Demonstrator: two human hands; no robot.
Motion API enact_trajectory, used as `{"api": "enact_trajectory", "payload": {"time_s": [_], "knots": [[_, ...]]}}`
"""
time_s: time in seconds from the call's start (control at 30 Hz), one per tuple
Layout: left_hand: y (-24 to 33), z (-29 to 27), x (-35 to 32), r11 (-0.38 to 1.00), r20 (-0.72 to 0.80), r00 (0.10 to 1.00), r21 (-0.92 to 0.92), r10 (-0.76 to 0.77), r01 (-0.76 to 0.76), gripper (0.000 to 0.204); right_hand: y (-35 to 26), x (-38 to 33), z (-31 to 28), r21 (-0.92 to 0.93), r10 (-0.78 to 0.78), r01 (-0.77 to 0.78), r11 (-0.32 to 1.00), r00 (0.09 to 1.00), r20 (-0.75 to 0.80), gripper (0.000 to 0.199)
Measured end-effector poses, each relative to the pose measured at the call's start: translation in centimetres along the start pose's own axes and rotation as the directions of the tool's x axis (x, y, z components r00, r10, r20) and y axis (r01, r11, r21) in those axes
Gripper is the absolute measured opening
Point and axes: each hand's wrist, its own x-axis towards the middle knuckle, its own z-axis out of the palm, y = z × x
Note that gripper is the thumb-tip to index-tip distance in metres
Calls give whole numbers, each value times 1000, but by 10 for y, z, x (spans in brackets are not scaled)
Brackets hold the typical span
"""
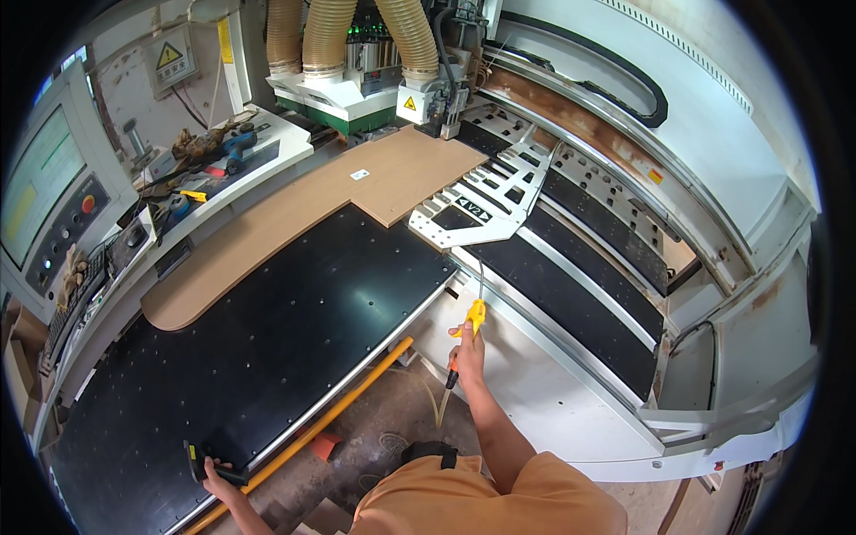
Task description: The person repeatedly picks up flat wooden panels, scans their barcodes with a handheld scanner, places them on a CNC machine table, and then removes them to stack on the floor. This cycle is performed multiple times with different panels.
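My right hand (470, 357) is wrapped round a yellow air blow gun (475, 314) with a thin metal nozzle. The nozzle points away from me, over the edge of the machine bed. A pale hose (443, 406) hangs from the gun's lower end. At the lower left, my left hand (217, 483) grips a black pistol-shaped barcode scanner (193, 459) above the near end of the black table (294, 312). Farther off, a brown L-shaped board (294, 227) with one rounded end lies on the table. It carries a small white label (359, 175).
A white slotted metal plate (499, 201) is beside the board's right end. Behind stands a machine head (357, 94) with thick ribbed hoses (328, 40). At left are a control screen (45, 178) and a tool-strewn shelf (223, 169). A yellow bar (330, 415) edges the table.
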Motion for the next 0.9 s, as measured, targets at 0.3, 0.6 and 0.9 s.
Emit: {"api": "enact_trajectory", "payload": {"time_s": [0.3, 0.6, 0.9], "knots": [[7, 6, -6, 1000, -5, 1000, 9, 24, -24, 31, 7, -4, 5, -16, 3, -3, 1000, 1000, 24, 42], [2, -2, -7, 999, 8, 1000, 48, -17, 17, 32, -2, -14, 16, -201, 10, -1, 980, 999, 44, 48], [-7, -10, 2, 1000, 24, 1000, 18, -17, 17, 34, -4, -20, 21, -226, 10, 13, 974, 995, 100, 47]]}}
